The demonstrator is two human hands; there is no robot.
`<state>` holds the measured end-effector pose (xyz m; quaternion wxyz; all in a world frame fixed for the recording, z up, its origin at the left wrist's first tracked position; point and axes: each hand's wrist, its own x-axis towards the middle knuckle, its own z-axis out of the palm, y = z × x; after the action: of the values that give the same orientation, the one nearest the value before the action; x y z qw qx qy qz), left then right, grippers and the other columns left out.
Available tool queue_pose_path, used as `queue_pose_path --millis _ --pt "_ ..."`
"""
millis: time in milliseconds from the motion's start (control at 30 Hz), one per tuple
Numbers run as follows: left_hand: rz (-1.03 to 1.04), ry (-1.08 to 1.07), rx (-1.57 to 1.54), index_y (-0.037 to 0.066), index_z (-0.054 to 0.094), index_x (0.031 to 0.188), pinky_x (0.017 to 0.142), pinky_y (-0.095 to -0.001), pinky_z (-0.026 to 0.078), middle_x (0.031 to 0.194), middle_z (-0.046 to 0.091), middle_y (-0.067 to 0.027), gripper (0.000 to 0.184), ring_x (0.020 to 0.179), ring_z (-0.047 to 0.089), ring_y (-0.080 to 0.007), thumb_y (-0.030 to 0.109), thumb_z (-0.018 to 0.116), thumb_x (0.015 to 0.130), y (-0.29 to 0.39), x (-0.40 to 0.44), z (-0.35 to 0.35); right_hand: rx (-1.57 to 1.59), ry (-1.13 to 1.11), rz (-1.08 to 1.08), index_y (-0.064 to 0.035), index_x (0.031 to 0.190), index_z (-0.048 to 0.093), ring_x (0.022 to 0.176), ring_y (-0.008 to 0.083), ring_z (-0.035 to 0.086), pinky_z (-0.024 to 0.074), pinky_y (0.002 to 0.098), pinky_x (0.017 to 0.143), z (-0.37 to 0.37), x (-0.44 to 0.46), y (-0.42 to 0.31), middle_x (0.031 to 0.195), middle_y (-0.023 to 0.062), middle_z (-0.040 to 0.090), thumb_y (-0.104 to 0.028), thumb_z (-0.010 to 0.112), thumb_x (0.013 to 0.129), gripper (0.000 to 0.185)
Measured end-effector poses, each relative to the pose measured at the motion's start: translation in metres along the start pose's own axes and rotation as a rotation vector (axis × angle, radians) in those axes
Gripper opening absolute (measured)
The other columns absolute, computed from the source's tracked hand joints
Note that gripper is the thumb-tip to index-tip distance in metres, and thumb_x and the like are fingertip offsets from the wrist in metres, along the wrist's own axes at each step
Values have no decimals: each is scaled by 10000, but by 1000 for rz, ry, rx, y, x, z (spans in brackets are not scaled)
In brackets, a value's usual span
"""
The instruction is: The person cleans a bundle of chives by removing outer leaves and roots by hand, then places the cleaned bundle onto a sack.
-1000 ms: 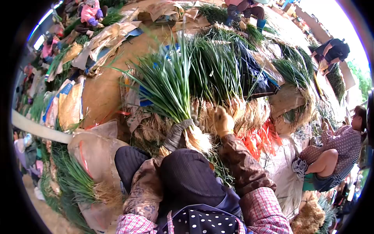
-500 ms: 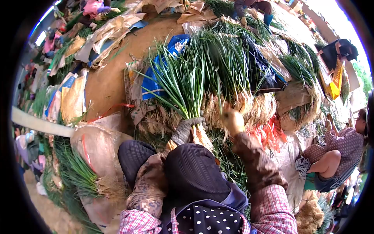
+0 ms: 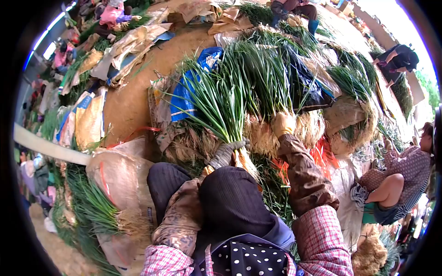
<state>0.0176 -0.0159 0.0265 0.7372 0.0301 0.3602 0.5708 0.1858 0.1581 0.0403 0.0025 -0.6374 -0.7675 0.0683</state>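
Note:
My left hand [image 3: 224,155], in a grey glove, is wrapped round the lower stems of a bunch of long green onions [image 3: 218,103] just beyond my knee. The leaves fan up and away, and the pale roots hang below my fingers. My right hand [image 3: 283,124], in a tan glove, is at the root end of a row of more green onions [image 3: 269,78]. Its fingers are bent onto the stems there; whether they grip any is too small to tell.
Red plastic strips [image 3: 323,154] lie right of my right forearm. A blue bag [image 3: 184,94] and a dark bag [image 3: 313,92] flank the onions. Another bunch [image 3: 94,202] rests on sacking at left. A person [image 3: 398,177] sits at right; others work farther off.
My right hand has moved up and away from the bunch to the onion row. My left hand still holds its bunch, now more upright than a second ago. The view has shifted slightly.

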Motion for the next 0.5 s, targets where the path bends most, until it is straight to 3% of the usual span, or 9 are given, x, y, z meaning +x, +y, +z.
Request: queue_pose_path --millis 67,133,167,233,300,367,500 --pt "76 3 88 -32 616 1032 835 -314 474 962 666 -110 291 903 620 -228 49 661 756 -4 5 -3 97 64 -64 -97 757 619 753 278 639 497 428 684 14 -23 -1 843 134 656 -325 586 853 250" --pt "2 -17 66 -14 616 1039 774 -306 505 954 665 -100 290 852 627 -213 54 664 761 -5 3 -3 237 123 -208 -117 801 602 561 264 631 492 393 561 10 -76 -12 631 109 630 -260 595 839 149" --pt "-38 -36 39 -14 617 1038 769 -307 506 952 665 -101 289 849 627 -213 54 664 761 -4 3 -5 238 165 -308 -127 821 595 529 265 619 482 396 524 13 -102 -17 603 106 618 -256 593 840 130" --pt "-73 -55 18 -13 617 1036 760 -308 509 947 665 -101 286 843 627 -212 55 664 763 -5 4 -8 158 25 -482 -116 866 591 585 275 633 482 395 514 26 -139 -19 678 143 634 -195 583 836 85" --pt "-92 -71 10 -13 617 1035 752 -310 512 942 665 -101 283 837 627 -211 56 663 764 -5 3 -11 423 18 -542 -90 893 597 604 271 638 485 391 512 46 -153 -11 715 146 645 -153 542 853 92" --pt "-101 -77 4 -12 617 1033 743 -311 514 937 665 -102 281 831 627 -210 57 663 765 -3 4 -14 773 -80 -435 -33 1038 607 716 233 659 519 358 618 78 -127 2 754 128 661 -132 493 898 206" --pt "-107 -97 -11 -11 617 1030 725 -313 520 927 665 -103 276 818 627 -208 59 662 768 -5 5 -15 1687 -590 216 -23 1169 560 793 200 622 537 307 640 33 -91 -39 957 119 640 -196 516 930 298"
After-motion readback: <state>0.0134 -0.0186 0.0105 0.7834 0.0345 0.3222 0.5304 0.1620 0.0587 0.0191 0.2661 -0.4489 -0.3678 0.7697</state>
